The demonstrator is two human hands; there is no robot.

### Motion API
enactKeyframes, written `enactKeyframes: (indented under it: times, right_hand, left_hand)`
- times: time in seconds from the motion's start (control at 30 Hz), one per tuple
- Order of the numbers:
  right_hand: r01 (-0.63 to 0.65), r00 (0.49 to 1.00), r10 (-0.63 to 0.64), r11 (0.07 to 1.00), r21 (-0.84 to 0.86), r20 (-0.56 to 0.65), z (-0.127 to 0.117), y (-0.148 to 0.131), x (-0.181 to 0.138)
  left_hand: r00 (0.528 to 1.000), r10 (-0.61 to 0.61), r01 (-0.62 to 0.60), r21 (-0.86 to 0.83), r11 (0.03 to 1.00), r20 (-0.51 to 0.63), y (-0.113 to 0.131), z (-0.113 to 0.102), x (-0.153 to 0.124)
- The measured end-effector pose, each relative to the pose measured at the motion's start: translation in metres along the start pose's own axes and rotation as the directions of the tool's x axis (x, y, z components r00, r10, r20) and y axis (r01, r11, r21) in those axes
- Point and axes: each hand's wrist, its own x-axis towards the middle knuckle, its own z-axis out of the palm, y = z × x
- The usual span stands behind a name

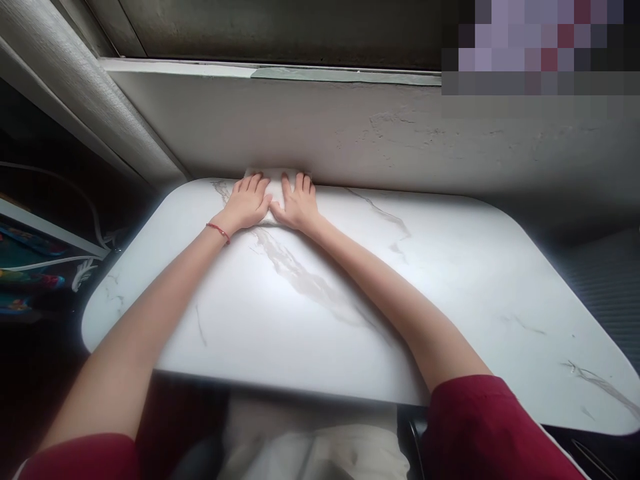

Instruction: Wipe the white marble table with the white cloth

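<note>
Beyond the near edge of the white, grey-veined worktop (450,267), both forearms stretch forward, a red bracelet (219,232) on the left wrist. Farther on, the white cloth (277,185) looks light, soft and limp, unlikely to break and probably apt to slide on the smooth top, so flat palms spread across it should hold it better than a pinch. It lies beneath and between the left hand (247,200) and right hand (300,203), both palm-down, fingers extended, pressing without gripping, at the far edge beside the wall (300,127).
</note>
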Motion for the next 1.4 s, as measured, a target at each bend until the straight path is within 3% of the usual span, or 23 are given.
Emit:
enactKeyframes:
  times: [0.2, 0.37, 0.5, 0.67, 0.8, 0.9, 1.03, 1.1, 1.23, 1.4]
  right_hand:
    - [0.052, 0.996, -0.049, 0.998, -0.033, 0.070, -0.012, 0.003, -0.012]
    - [0.132, 0.980, -0.110, 0.984, -0.124, 0.167, -0.040, 0.000, -0.050]
    - [0.228, 0.958, -0.174, 0.944, -0.237, 0.227, -0.070, -0.008, -0.106]
    - [0.372, 0.916, -0.263, 0.840, -0.394, 0.303, -0.105, -0.015, -0.200]
    - [0.357, 0.934, -0.299, 0.817, -0.453, 0.198, -0.114, -0.012, -0.254]
    - [0.374, 0.923, -0.377, 0.843, -0.388, 0.070, -0.111, -0.004, -0.263]
    - [0.609, 0.791, -0.611, 0.783, -0.127, 0.025, -0.103, 0.006, -0.249]
    - [0.660, 0.750, -0.661, 0.749, 0.046, 0.012, -0.097, 0.010, -0.241]
    - [0.606, 0.784, -0.620, 0.753, 0.258, -0.030, -0.084, 0.015, -0.231]
    - [0.557, 0.823, -0.565, 0.782, 0.279, -0.061, -0.075, 0.021, -0.215]
  left_hand:
    - [0.998, -0.058, 0.058, 0.012, 0.998, 0.003, 0.014, -0.004, -0.017]
    - [0.999, -0.042, 0.044, 0.094, 0.995, -0.020, 0.042, -0.012, -0.056]
    - [0.999, -0.009, 0.016, 0.142, 0.990, -0.050, 0.075, -0.022, -0.107]
    - [0.997, 0.064, -0.055, 0.183, 0.982, -0.044, 0.120, -0.029, -0.181]
    - [0.978, 0.199, -0.185, 0.182, 0.966, -0.060, 0.141, -0.024, -0.212]
    - [0.958, 0.267, -0.248, 0.169, 0.954, -0.104, 0.143, -0.018, -0.214]
    - [0.940, 0.331, -0.325, 0.077, 0.943, -0.079, 0.138, -0.012, -0.206]
    - [0.941, 0.331, -0.330, 0.016, 0.944, -0.071, 0.135, -0.012, -0.202]
    - [0.942, 0.326, -0.331, -0.062, 0.942, -0.078, 0.131, -0.012, -0.193]
    - [0.946, 0.314, -0.322, -0.104, 0.941, -0.082, 0.126, -0.009, -0.169]
